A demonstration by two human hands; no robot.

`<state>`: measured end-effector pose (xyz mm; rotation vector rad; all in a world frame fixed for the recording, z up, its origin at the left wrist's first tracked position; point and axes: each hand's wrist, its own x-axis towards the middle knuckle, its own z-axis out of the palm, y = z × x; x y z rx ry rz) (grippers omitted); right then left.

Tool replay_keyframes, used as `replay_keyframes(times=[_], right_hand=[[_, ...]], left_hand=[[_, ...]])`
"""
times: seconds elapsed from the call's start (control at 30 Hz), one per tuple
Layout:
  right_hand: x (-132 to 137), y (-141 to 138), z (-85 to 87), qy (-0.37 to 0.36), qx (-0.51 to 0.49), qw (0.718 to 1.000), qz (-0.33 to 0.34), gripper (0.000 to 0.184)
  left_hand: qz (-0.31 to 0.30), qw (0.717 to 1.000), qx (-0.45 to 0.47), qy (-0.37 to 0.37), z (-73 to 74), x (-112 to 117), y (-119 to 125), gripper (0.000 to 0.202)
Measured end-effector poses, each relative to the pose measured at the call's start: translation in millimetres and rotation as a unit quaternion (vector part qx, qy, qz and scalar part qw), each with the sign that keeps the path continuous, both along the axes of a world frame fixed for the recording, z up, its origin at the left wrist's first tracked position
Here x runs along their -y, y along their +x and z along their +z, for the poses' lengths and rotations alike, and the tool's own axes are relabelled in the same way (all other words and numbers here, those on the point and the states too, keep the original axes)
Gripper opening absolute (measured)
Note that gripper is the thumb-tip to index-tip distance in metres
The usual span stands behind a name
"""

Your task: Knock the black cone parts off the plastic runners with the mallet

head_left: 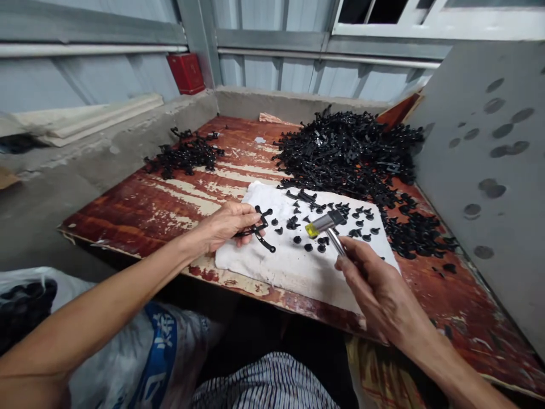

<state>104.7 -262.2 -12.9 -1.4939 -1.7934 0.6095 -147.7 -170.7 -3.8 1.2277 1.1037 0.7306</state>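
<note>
My left hand (pixel 233 226) pinches a branched black plastic part (pixel 264 243) above the left side of a white cloth (pixel 272 270). Its thin arms, with small round ends, stick out past my fingers. In my right hand (pixel 374 278) is a small mallet (pixel 326 224), gripped by its metal handle. The mallet head has a yellow face on the left and a black one on the right, and hangs over the cloth. Several small black plastic pegs with round bases (pixel 309 247) lie scattered on the cloth between my hands. A few longer black pieces (pixel 304 196) rest near its back edge.
A large heap of black parts (pixel 344 147) covers the back right of the worn red-brown table (pixel 140 210). A smaller pile (pixel 187 153) lies at the back left. A grey spotted panel (pixel 485 170) borders the right side. White sacks (pixel 114 358) stand below, front left.
</note>
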Motion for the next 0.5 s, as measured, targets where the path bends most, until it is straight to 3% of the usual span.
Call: replay_keyframes(times=[0.13, 0.23, 0.5], right_hand=[[-29, 5, 1.4, 0.048, 0.119, 0.991, 0.031, 0.031], [-46, 5, -1.6, 0.069, 0.174, 0.981, 0.053, 0.027], [-76, -14, -9.3, 0.064, 0.222, 0.968, 0.101, 0.022]], left_hand=[[-0.039, 0.999, -0.011, -0.031, -4.1, -6, -2, 0.019], [-0.060, 0.997, -0.020, -0.047, -5.3, -8, -1, 0.017], [-0.071, 0.993, -0.066, -0.066, -5.9, -14, 1, 0.017]])
